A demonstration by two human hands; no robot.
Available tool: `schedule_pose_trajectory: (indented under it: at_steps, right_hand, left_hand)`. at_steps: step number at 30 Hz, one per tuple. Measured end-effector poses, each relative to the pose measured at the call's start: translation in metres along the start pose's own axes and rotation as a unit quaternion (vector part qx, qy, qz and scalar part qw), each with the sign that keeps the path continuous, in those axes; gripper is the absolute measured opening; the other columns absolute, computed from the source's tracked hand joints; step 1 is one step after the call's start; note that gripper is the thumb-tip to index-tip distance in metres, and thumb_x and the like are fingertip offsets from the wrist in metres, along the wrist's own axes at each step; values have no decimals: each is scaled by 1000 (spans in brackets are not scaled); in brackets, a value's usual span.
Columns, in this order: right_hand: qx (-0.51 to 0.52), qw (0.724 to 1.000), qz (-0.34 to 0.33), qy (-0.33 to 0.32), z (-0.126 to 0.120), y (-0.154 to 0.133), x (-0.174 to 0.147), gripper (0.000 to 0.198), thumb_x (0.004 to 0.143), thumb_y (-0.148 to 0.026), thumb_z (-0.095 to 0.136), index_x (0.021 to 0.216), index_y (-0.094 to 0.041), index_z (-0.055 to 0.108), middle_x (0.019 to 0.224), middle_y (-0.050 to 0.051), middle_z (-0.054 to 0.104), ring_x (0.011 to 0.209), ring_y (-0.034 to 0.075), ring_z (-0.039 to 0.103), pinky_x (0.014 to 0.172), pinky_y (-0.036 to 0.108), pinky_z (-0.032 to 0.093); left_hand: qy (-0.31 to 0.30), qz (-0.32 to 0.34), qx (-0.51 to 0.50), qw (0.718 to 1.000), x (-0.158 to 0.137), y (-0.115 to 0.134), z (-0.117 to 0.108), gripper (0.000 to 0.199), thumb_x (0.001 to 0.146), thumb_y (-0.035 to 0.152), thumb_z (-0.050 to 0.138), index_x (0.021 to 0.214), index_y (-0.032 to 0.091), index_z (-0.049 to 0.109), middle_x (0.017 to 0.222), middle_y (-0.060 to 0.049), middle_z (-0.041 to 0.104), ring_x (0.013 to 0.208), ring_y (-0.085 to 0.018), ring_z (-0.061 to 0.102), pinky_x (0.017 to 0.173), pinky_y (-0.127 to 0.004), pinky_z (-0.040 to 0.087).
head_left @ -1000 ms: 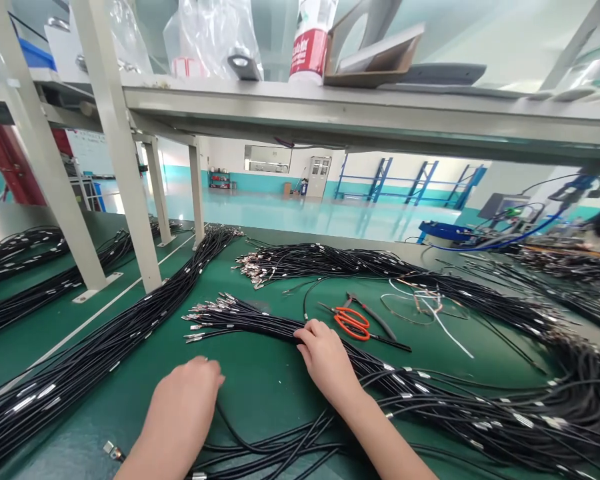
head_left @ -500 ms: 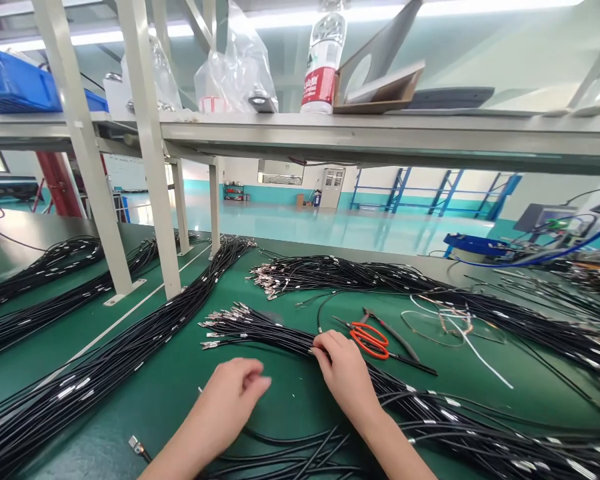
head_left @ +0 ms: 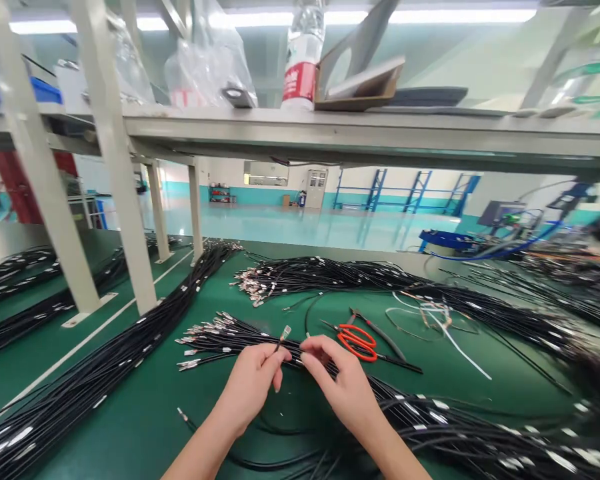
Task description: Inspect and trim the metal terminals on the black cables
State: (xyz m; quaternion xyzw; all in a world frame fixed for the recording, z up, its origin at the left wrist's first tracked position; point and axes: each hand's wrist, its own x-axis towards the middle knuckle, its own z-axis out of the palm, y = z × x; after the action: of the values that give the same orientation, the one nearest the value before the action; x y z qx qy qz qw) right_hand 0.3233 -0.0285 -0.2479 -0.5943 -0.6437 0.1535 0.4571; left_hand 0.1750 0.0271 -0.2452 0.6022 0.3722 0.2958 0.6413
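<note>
My left hand (head_left: 260,377) is closed in a pinch on a black cable, whose metal terminal end (head_left: 287,331) points up between the fingers. Just to its right, my right hand (head_left: 337,370) hovers over the cable bundle (head_left: 260,337), thumb and forefinger curved with a small gap between them. Silver terminals fan out at the bundle's left end, partly behind my left hand. A single thin black cable (head_left: 309,313) curves down to the tips of my right fingers. Another loose cable end (head_left: 183,415) lies on the green mat at lower left.
Red-handled scissors (head_left: 357,343) and cutting pliers (head_left: 380,330) lie right of my hands. Behind them runs another cable bundle (head_left: 330,273); a long bundle (head_left: 145,333) stretches along the left. Shelf posts (head_left: 125,200) stand on the table. White strips (head_left: 455,333) lie at right.
My left hand has moved up and right, near my right hand, and now holds a cable end. My right thumb and forefinger have lifted off the bundle. The view has shifted right.
</note>
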Motion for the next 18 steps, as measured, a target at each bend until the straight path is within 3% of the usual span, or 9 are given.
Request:
schedule_pose_trajectory:
  at_steps: [3, 5, 7, 9, 11, 15, 18]
  right_hand:
    - [114, 992, 54, 21, 1, -3, 0, 32, 82, -42, 45, 89, -13, 54, 82, 5, 54, 73, 10, 47, 67, 22, 39]
    - [120, 990, 71, 19, 2, -3, 0, 32, 82, -42, 45, 77, -11, 54, 72, 3, 51, 67, 9, 44, 63, 20, 37]
    - [103, 991, 85, 18, 3, -4, 0, 35, 82, -41, 45, 66, -10, 49, 64, 2, 46, 61, 8, 39, 60, 20, 34]
    - [94, 991, 96, 20, 3, -5, -1, 36, 82, -41, 46, 63, -10, 47, 61, 1, 44, 60, 7, 38, 59, 20, 33]
    - [91, 991, 99, 18, 3, -5, -1, 36, 82, -42, 46, 63, -11, 46, 61, 1, 43, 59, 7, 37, 58, 20, 32]
    - [92, 991, 97, 8, 3, -5, -1, 37, 82, -42, 46, 63, -11, 45, 61, 1, 43, 60, 7, 37, 58, 20, 32]
    - [92, 991, 96, 2, 4, -6, -1, 37, 83, -42, 45, 62, -11, 44, 61, 1, 42, 60, 7, 37, 59, 20, 31]
  left_hand:
    - [-90, 7, 161, 983, -9, -2, 8, 53, 76, 51, 33, 71, 3, 53, 54, -1, 42, 48, 7, 29, 50, -3, 22]
    - [-105, -8, 179, 978, -10, -2, 10, 57, 75, 54, 31, 67, 2, 52, 56, -1, 42, 47, 8, 25, 48, -4, 18]
    - [-81, -12, 151, 985, -9, -1, 11, 50, 73, 51, 39, 75, 4, 55, 67, -1, 49, 51, 8, 31, 49, -2, 22]
    - [-29, -5, 98, 995, -7, -2, 12, 42, 70, 43, 48, 93, 9, 57, 85, -1, 54, 67, 7, 45, 60, 1, 34]
    - [7, -3, 58, 998, -7, -4, 14, 48, 67, 41, 54, 105, 13, 54, 93, -2, 54, 76, 4, 49, 67, 0, 39]
    - [-7, -24, 18, 1000, -8, -8, 14, 56, 65, 49, 53, 107, 12, 54, 79, -2, 51, 53, 8, 33, 47, -3, 24]
    - [-42, -42, -26, 998, -8, -8, 12, 56, 64, 51, 53, 103, 12, 53, 74, -1, 45, 49, 9, 22, 44, -5, 16]
